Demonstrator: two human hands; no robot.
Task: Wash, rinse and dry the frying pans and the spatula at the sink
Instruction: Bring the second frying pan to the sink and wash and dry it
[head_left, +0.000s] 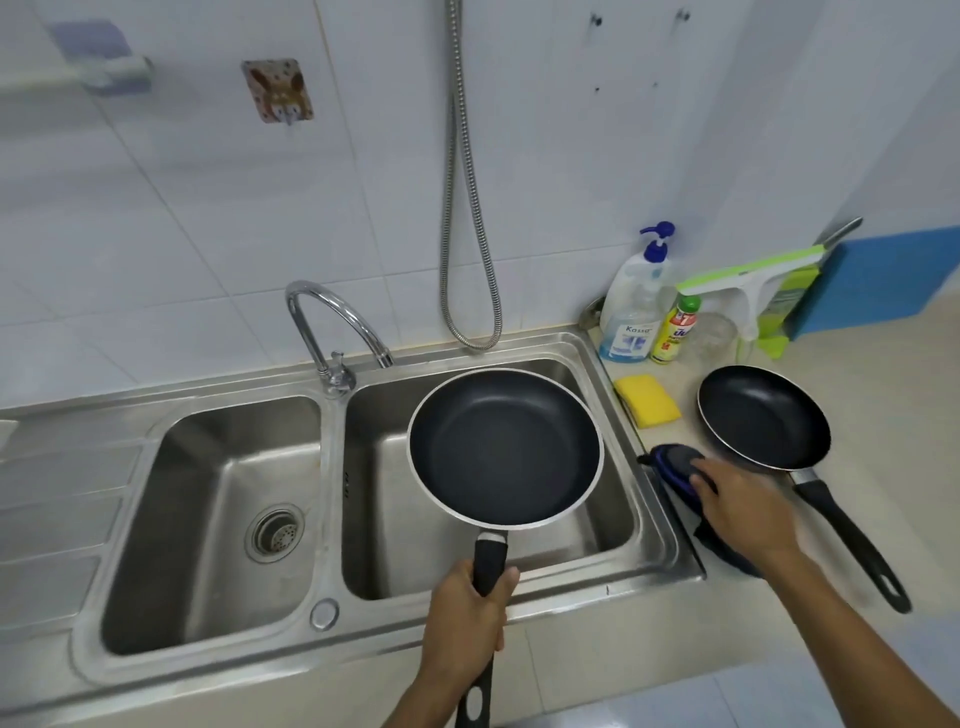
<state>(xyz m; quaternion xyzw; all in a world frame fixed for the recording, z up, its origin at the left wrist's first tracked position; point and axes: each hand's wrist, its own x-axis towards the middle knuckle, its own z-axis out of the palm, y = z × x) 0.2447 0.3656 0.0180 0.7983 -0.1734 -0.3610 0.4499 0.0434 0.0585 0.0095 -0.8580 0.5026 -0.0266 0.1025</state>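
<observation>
holding large black pan (505, 447) over right basin | left hand (465, 613) fingers wrapped round handle | right hand (743, 512) fingers spread on dark cloth (675, 460)

A left hand (465, 610) grips a black frying pan (505, 448) by its handle over the right sink basin (618, 499); the right hand (743, 512) rests on a dark blue object (675, 462) (possibly a cloth) beside a second pan (763, 418).

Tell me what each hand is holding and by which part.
Left hand grips the larger frying pan by its black handle. Right hand rests on a dark cloth; a hold cannot be told.
</observation>
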